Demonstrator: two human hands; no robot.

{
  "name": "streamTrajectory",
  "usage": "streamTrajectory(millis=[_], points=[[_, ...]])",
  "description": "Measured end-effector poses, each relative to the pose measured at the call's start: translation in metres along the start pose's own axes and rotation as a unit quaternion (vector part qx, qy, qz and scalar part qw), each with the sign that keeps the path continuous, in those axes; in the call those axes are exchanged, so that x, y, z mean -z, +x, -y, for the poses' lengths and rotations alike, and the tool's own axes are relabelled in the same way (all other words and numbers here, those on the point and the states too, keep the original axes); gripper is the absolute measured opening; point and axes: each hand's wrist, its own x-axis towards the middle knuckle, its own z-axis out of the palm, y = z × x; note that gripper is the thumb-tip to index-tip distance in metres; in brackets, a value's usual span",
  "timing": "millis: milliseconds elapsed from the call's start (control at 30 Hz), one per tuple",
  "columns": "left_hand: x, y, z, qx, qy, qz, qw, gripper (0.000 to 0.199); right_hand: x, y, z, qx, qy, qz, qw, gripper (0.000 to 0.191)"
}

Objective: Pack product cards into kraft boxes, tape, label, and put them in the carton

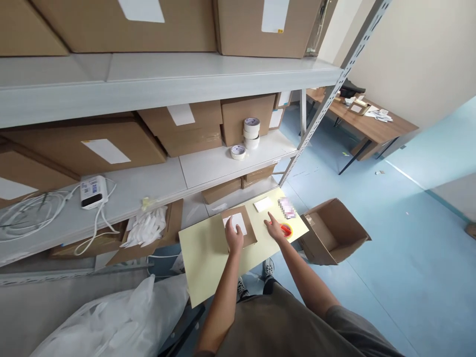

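Note:
A small cardboard box (250,224) with a white label (240,223) on its top lies on the pale yellow table (206,258). My left hand (234,237) is over the near left part of the label, thumb and fingers apart; whether it presses on the label I cannot tell. To the right, my right hand (274,228) is over the table with its fingers stretched forward and nothing visible in them. Just beyond its fingertips lies a white slip (263,204). A red and yellow round object (286,229) is beside that hand, partly covered by it.
Metal shelving (223,74) with large cardboard boxes rises behind the table. White tape rolls (252,134) and a white device (92,191) with cables sit on the middle shelf. An open carton (334,233) stands at right on the floor, a white plastic bag (122,317) at lower left.

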Motion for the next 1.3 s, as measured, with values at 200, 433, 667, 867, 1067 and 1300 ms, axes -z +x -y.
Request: streamTrajectory(millis=[200, 433, 667, 867, 1067, 1300], points=[[-0.072, 0.061, -0.066, 0.002, -0.020, 0.054, 0.998, 0.068, 0.054, 0.075, -0.002, 0.028, -0.049, 0.025, 0.998, 0.067], [-0.165, 0.105, -0.054, 0.014, 0.096, 0.144, 0.985, 0.067, 0.039, 0.165, -0.046, 0.025, -0.183, 0.130, 0.974, 0.071], [-0.221, 0.122, -0.013, 0.117, 0.157, 0.130, 0.972, 0.075, 0.000, 0.195, -0.086, 0.080, -0.205, 0.207, 0.953, 0.079], [-0.223, 0.127, -0.005, 0.135, 0.138, 0.088, 0.977, 0.057, -0.002, 0.195, -0.085, 0.116, -0.195, 0.221, 0.949, 0.072], [-0.200, 0.122, -0.016, 0.105, 0.119, 0.081, 0.984, 0.030, 0.017, 0.196, -0.083, 0.078, -0.092, 0.141, 0.983, 0.061], [-0.165, 0.099, -0.045, 0.092, 0.060, 0.094, 0.989, 0.030, 0.035, 0.175, -0.083, 0.045, 0.058, 0.037, 0.997, 0.055]])
